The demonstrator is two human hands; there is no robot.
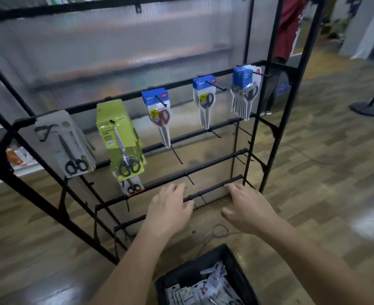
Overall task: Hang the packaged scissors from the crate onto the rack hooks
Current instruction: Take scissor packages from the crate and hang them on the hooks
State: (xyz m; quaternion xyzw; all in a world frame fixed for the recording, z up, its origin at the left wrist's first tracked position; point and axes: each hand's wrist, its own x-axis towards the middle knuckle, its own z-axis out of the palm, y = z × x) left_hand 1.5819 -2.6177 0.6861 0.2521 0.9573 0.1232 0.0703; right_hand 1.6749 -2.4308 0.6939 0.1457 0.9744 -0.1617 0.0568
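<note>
Standing over the black crate [181, 275] at the bottom edge, looking down on loose packaged scissors [205, 289] heaped inside it, not yet hung. Holding both hands out just beyond the crate, low in front of the rack [269, 133]: left hand [170, 208] with fingers relaxed and a little spread, right hand [247, 210] likewise loose and wide, gripping nothing in either. Hovering with fingertips by the lowest rail [214, 188], touching it or just short, the blur hiding which. Facing bare hooks [190, 179] on the lower rails, and above them a filled row: a grey pack [71, 146], a yellow-green pack [120, 139], then three bunches of blue-topped packs [159, 115]. Judging by the empty hands, sitting between packs, probably sizing up a free lower hook. Needing next to reach down into the crate, pinch one pack by its header, and thread its hang hole onto a bare hook. Seeing, far behind, someone in red [289, 23].
</note>
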